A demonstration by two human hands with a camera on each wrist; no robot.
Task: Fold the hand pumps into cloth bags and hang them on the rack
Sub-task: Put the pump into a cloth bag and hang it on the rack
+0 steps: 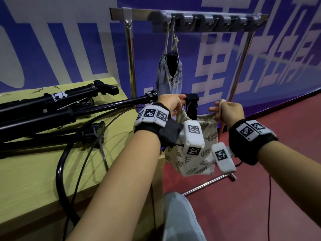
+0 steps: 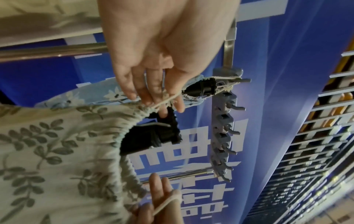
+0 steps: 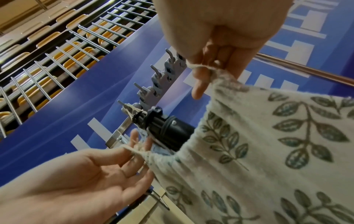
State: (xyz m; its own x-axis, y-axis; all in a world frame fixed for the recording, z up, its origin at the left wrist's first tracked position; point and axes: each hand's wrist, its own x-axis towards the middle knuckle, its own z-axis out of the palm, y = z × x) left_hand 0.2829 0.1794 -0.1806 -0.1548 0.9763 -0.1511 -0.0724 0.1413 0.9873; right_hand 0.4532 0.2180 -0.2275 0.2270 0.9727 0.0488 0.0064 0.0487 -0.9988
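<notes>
Both hands' fingers [image 1: 175,101] pinch leaf-print bag's [image 1: 196,164] drawstrings.

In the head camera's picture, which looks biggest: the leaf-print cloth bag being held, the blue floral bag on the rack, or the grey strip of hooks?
Largest to smallest, as they look:
1. Grey hook strip, the longest.
2. Cream leaf-print cloth bag.
3. Pale blue floral bag.
The leaf-print bag hangs nearer the camera, so the bags' order is unsure.

wrists: black straps [image 1: 243,143] | white tag-marked blocks [image 1: 193,136] | forearms bare | thin red cable [image 1: 269,197]
</notes>
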